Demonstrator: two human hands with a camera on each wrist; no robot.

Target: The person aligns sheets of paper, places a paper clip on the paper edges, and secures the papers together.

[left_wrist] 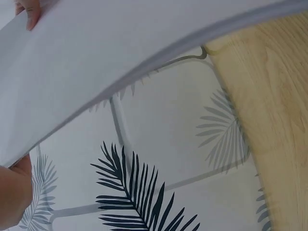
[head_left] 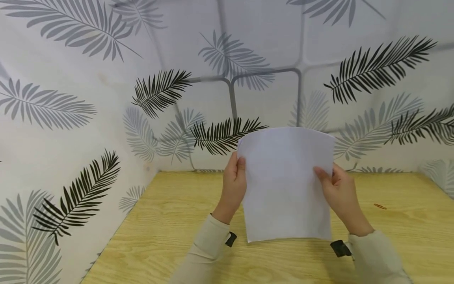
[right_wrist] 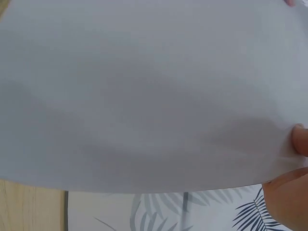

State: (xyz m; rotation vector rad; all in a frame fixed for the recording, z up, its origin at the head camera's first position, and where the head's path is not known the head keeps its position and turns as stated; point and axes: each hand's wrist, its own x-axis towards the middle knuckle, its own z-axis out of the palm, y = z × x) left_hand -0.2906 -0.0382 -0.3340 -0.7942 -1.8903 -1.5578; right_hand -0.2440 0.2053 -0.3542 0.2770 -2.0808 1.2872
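Note:
A stack of white paper sheets [head_left: 283, 189] is held up over the wooden table, its face toward me and its top edge bowed. My left hand [head_left: 234, 179] grips the left edge, thumb in front and fingers behind. On the opposite edge, my right hand [head_left: 340, 191] pinches the sheets with its thumb laid on the front face. In the left wrist view the paper [left_wrist: 110, 43] shows a thick side edge of several layers. The right wrist view is mostly filled by the paper's face [right_wrist: 144, 96], with the right thumb [right_wrist: 301, 139] at its edge.
On the right of the wooden table [head_left: 170, 221] lies a small orange paper clip [head_left: 380, 206]. A wall covering with leaf prints [head_left: 163, 92] stands behind the table and along its left side. Dark straps [head_left: 341, 248] hang at both sleeve cuffs.

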